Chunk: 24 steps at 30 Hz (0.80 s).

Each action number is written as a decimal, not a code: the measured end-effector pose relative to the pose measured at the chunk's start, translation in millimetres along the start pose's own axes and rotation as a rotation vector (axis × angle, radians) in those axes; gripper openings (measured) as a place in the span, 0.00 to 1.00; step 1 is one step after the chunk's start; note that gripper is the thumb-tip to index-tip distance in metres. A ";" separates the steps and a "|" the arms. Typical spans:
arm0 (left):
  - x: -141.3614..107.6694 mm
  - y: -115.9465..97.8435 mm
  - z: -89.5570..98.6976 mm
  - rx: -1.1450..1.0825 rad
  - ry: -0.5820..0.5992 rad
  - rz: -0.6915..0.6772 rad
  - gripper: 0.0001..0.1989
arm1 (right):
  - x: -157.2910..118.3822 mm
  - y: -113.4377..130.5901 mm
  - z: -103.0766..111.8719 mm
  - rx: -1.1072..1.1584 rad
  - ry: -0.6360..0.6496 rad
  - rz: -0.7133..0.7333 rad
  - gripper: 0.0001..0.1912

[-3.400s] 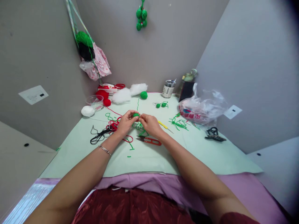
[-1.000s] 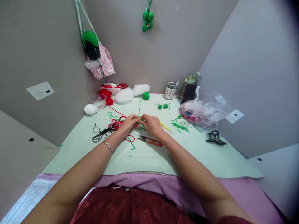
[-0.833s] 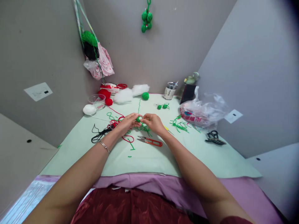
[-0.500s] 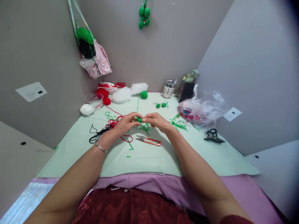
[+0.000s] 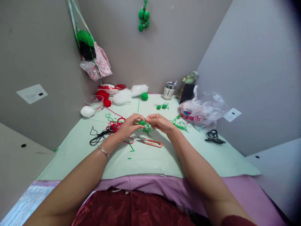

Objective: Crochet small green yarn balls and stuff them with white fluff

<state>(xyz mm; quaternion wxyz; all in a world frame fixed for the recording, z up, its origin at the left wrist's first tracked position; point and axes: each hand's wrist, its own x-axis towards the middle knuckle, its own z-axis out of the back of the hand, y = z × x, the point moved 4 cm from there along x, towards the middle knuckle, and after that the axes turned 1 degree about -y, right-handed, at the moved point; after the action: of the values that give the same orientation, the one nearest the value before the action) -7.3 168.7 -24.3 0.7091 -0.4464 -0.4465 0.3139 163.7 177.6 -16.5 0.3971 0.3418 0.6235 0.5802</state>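
Between thumb and fingers, my left hand (image 5: 129,126) holds a small green yarn ball (image 5: 142,122) above the table. My right hand (image 5: 159,122) is closed in a pinch right beside the ball; what its fingertips grip is too small to make out. Loose green yarn strands (image 5: 147,129) lie beneath both hands. Orange-handled thread snips (image 5: 150,142) rest on the cloth just below, their blades pointing left. Red yarn (image 5: 113,126) and black yarn (image 5: 100,137) lie tangled to the left of my left hand.
Behind the hands are white stuffing (image 5: 122,96), a larger green yarn ball (image 5: 144,96), two small green balls (image 5: 161,106) and a pen can (image 5: 169,90). A plastic bag (image 5: 199,111) and a black hair clip (image 5: 214,137) lie right. A clear tub (image 5: 96,103) stands left.
The green ball has turned and shifted slightly right in my left hand, showing more of its side. My right fingertips have drawn a little away from it.
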 end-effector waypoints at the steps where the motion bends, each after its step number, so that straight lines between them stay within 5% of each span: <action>1: -0.4 -2.7 0.6 0.025 -0.023 -0.029 0.08 | 0.1 0.2 0.2 0.009 -0.002 0.003 0.20; 7: -6.2 -20.9 -2.2 0.143 -0.054 -0.135 0.08 | -0.3 -0.5 2.0 0.051 0.017 -0.009 0.21; 14: -7.5 -17.7 -3.2 0.100 -0.105 -0.087 0.16 | -0.5 -0.5 3.0 0.066 -0.004 0.012 0.22; 24: 7.6 7.4 82.7 0.029 -0.637 -0.088 0.15 | -15.1 26.8 15.0 0.042 -0.033 0.169 0.22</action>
<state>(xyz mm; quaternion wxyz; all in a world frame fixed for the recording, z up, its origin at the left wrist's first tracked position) -80.1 207.3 -11.7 0.5528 -0.2956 -0.6606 0.4131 183.0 173.4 11.5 0.3496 0.4111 0.5979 0.5926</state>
